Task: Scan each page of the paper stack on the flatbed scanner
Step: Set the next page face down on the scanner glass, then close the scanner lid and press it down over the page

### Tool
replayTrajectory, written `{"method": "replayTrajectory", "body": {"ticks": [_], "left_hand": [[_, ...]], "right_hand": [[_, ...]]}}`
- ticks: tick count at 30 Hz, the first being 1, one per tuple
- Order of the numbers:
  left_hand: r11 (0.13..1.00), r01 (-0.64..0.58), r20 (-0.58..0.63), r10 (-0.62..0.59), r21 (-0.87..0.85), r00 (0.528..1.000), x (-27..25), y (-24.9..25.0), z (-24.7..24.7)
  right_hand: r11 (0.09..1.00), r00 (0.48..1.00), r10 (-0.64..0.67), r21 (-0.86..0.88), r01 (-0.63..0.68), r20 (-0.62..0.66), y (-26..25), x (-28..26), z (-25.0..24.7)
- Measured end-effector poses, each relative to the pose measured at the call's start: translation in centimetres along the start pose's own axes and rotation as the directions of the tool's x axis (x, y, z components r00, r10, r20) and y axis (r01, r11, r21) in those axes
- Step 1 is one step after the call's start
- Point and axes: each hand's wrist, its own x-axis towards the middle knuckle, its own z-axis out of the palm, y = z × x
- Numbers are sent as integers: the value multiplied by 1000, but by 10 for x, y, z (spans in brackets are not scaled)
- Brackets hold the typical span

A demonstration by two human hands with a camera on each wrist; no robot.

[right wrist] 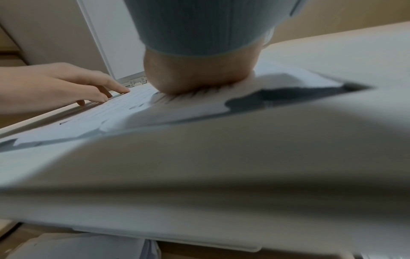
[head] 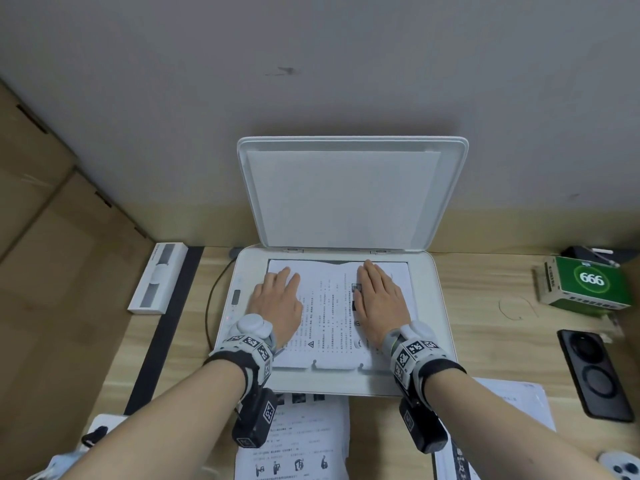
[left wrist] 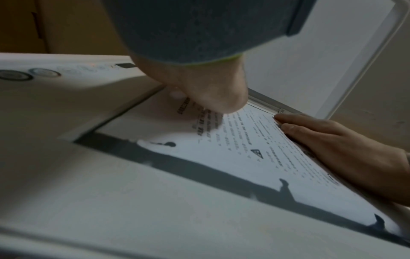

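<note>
Under both palms, a thin printed page lies flat on the flatbed scanner glass, its near edge wavy with little notches. Left hand and right hand press down with fingers straight, gripping nothing. Beyond the fingertips the smooth white plastic lid stands open against the wall. Nearer than the wrists, more sheets sit on the wood-grain tabletop. Right of the right hand there's a glossy black phone.
</note>
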Motion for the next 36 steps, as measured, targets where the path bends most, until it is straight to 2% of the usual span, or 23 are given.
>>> {"method": "replayTrajectory", "body": {"ticks": [6,9,11,13,16,18,21,25,26,29,30,33,36], "left_hand": [[1000,-5,34,6,-28,999,7,2,-8],[999,0,28,1,-52,1000,9,1,-22],[995,-23,-33,20,-99,999,13,2,-34],[988,-72,-175,48,-134,983,21,5,-58],[984,-123,-417,60,-127,907,45,12,-107],[987,-106,-461,41,-117,887,61,14,-135],[995,-83,-459,48,-55,887,74,12,-161],[996,-84,-548,71,0,834,76,15,-184],[998,-63,-534,58,8,843,78,17,-187],[998,-10,-341,33,69,939,80,20,-202],[995,-2,-303,32,100,952,79,20,-208],[991,-5,-291,45,136,956,77,22,-222],[987,-25,-277,70,161,958,72,23,-233]], "right_hand": [[1000,999,15,21,-16,31,3,2,-1],[1000,997,-31,2,31,74,4,7,-7],[996,995,-81,-18,82,54,4,8,-14],[990,993,-120,-69,120,7,3,9,-29],[978,983,-161,-144,148,-83,-1,18,-65],[973,976,-176,-173,153,-129,-5,30,-91],[965,959,-195,-213,151,-206,-15,47,-135],[972,926,-189,-196,129,-328,-28,58,-191],[972,923,-186,-199,123,-337,-29,62,-199],[963,942,-176,-250,103,-287,-33,71,-222],[958,954,-162,-272,91,-251,-34,74,-227],[953,980,-106,-299,53,-167,-37,79,-232],[956,978,-96,-290,39,-186,-40,74,-228]]}}
